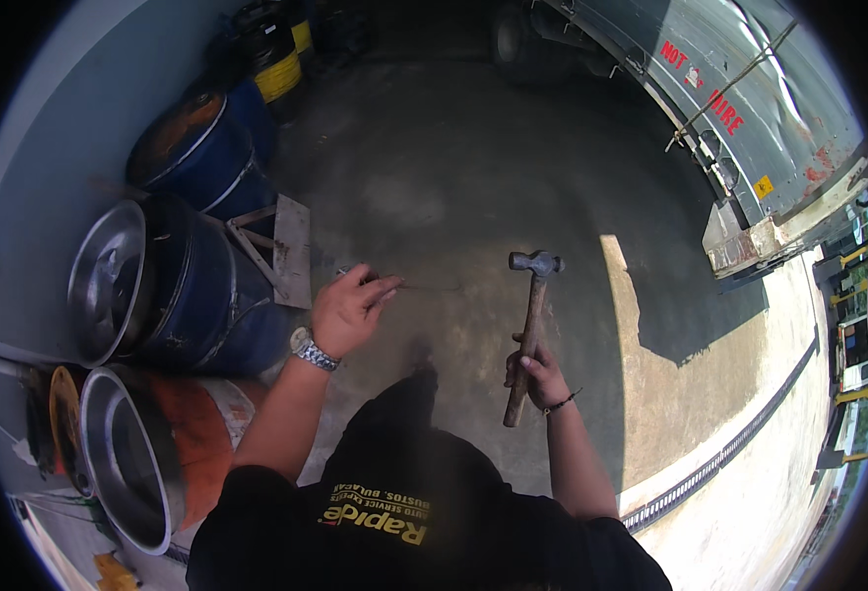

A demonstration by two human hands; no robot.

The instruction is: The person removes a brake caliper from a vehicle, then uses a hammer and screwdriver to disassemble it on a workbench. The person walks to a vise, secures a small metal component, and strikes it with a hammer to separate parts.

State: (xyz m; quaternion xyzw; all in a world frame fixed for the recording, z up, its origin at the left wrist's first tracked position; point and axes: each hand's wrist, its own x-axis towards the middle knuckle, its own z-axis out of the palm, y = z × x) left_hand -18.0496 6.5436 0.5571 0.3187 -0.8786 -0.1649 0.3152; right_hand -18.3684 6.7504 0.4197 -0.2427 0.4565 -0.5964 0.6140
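My right hand (538, 374) grips the wooden handle of a ball-peen hammer (529, 325), whose steel head points up and away from me. My left hand (348, 311), with a metal watch on the wrist, is raised at about the same height and pinches a thin metal pin or wire (424, 287) between its fingertips. The two hands are apart, above a stained concrete floor (453, 177). My black shirt fills the lower middle of the view.
Blue steel drums (207, 286) and shiny wheel rims (109, 281) stand along the left wall, with an orange drum (197, 433) and another rim below. A metal bracket plate (291, 251) leans on a drum. A grey truck body (739, 108) runs along the upper right.
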